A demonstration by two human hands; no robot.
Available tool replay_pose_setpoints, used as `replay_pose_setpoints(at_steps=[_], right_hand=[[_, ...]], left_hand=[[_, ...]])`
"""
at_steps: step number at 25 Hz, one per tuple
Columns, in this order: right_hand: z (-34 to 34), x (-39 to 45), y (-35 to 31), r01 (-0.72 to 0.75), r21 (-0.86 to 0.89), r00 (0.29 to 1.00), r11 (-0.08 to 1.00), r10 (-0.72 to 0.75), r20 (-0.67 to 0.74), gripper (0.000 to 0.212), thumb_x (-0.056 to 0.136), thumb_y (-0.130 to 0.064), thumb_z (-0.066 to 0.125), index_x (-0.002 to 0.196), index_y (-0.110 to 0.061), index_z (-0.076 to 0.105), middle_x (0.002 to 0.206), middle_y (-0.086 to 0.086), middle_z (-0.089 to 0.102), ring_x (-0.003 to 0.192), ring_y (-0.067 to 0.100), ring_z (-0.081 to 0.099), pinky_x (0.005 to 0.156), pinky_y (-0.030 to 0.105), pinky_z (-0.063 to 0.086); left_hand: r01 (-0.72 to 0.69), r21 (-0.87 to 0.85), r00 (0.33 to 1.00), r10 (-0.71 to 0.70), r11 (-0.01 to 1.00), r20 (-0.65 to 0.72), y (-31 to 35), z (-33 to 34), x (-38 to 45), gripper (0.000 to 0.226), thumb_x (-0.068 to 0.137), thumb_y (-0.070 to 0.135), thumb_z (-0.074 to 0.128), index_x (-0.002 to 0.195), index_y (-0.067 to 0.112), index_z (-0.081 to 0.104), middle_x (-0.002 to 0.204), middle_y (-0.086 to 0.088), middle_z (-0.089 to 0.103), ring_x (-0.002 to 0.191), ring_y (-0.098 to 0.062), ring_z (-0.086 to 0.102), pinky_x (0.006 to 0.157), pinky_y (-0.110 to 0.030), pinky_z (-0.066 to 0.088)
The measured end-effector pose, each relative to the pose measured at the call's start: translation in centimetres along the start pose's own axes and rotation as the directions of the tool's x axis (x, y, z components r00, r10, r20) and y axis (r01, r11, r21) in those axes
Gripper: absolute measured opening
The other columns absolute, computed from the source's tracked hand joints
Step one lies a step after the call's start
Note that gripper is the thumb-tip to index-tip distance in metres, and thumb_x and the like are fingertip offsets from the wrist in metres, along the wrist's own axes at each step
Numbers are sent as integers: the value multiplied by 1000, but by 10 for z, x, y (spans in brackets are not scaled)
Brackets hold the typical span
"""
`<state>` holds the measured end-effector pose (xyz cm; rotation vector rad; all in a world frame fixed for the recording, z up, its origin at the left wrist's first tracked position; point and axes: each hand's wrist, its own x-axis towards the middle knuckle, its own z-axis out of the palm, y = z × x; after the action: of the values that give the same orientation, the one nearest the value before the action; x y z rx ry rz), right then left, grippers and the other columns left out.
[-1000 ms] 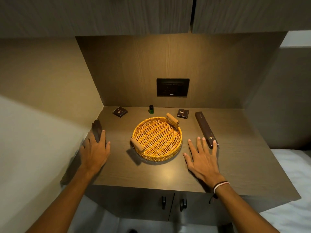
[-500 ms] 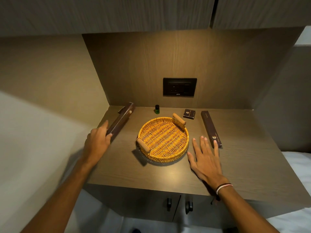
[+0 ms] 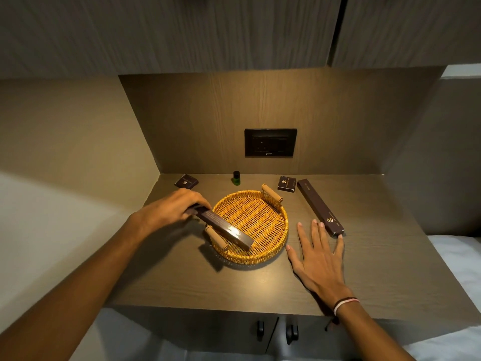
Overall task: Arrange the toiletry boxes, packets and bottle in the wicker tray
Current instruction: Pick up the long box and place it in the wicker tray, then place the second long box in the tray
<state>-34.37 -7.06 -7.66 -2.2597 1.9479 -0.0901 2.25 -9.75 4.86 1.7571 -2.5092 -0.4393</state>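
Left hand (image 3: 175, 207) pinches a long glossy dark box (image 3: 224, 227) over the round wicker tray's (image 3: 282, 225) near-left rim — right hand (image 3: 316, 259) lies spread flat on the wood-grain surface (image 3: 182, 277).

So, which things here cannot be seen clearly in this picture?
- Head view: the left hand covers the far end of the long box it holds.
- Print on the small boxes: too small to read.
- Green bottle label: too small.
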Motion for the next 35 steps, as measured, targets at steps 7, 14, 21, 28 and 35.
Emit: replay_pose_setpoints(at_steps=[7, 14, 21, 28, 35], right_hand=[[2, 1, 0, 3, 20, 1000, 1000, -3, -2, 77, 93, -69, 8, 159, -31, -6, 169, 9, -12, 157, 25, -9, 122, 67, 0], [-6, 0, 1, -29, 87, 979, 996, 45, -197, 62, 94, -61, 44, 142, -22, 47, 146, 11, 46, 133, 27, 45, 112, 52, 35], [-53, 61, 18, -224, 149, 958, 963, 246, -149, 51, 92, -35, 65, 134, -14, 47, 131, 18, 53, 121, 35, 51, 96, 51, 46], [-79, 75, 12, -35, 491, 945, 870, 188, -267, 48, 89, -19, 73, 132, -13, 54, 121, 17, 70, 104, 35, 69, 73, 32, 50], [-91, 68, -81, 264, 202, 931, 943, -195, -308, 30, 88, -25, 74, 114, -19, 60, 102, 4, 73, 96, 26, 70, 71, 36, 52]], left_hand=[[-51, 8, 993, 50, 999, 103, 7, 5, 15, 39, 92, 10, 61, 129, 24, 61, 128, -2, 60, 121, -15, 49, 104, -34, 43], [133, -136, 962, -161, 982, -222, -2, -2, 1, 68, 89, 0, 62, 148, 26, 40, 152, -5, 45, 141, -21, 39, 115, -36, 33], [543, -150, 784, -563, 826, -264, -28, 96, -42, 64, 97, 49, 44, 154, 29, 22, 162, -13, 25, 148, -31, 26, 116, -54, 26], [574, -16, 775, -550, 819, -311, -32, 132, -52, 65, 94, 55, 26, 151, 25, 32, 159, -19, 30, 149, -32, 26, 118, -55, 22], [570, -43, 770, -552, 820, -321, -32, 134, -52, 67, 93, 57, 24, 152, 27, 28, 161, -16, 27, 151, -30, 22, 119, -51, 18]])
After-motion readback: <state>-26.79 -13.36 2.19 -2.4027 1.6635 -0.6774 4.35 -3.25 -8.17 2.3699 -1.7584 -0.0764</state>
